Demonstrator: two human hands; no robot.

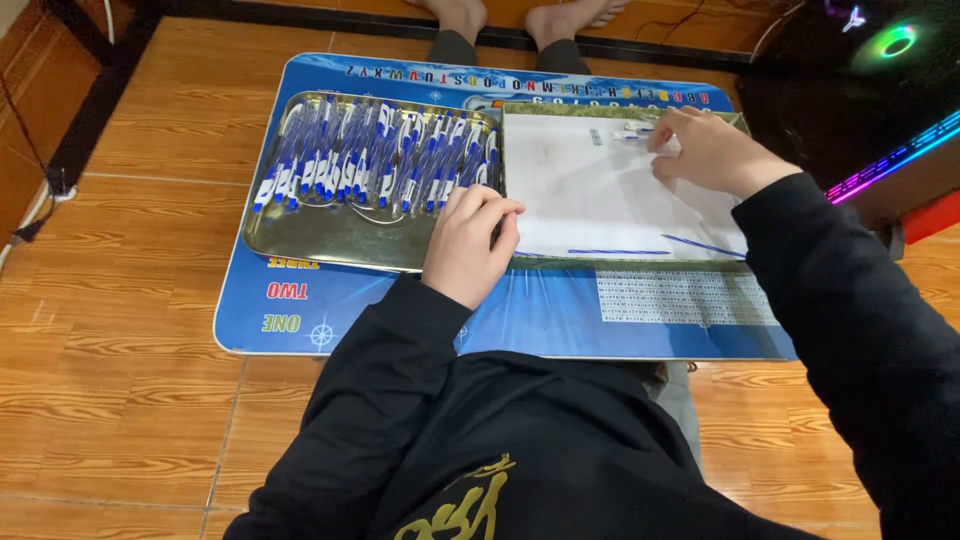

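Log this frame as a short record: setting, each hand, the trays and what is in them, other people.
Setting: low blue plastic table on a wooden floor
Left hand: curled, resting on the edge where the two trays meet; grip unclear
Right hand: at the far edge of the white sheet, fingers on small clear parts
Left tray: shiny metal tray holding rows of blue and white pens
Right tray: white sheet with thin blue refills near its front
Other people: bare feet beyond the table

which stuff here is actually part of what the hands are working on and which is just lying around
In use: left hand, right hand, small pen parts, white sheet, thin refills, tray of blue pens.

Lying about: blue mat, glowing computer case, floor cable.
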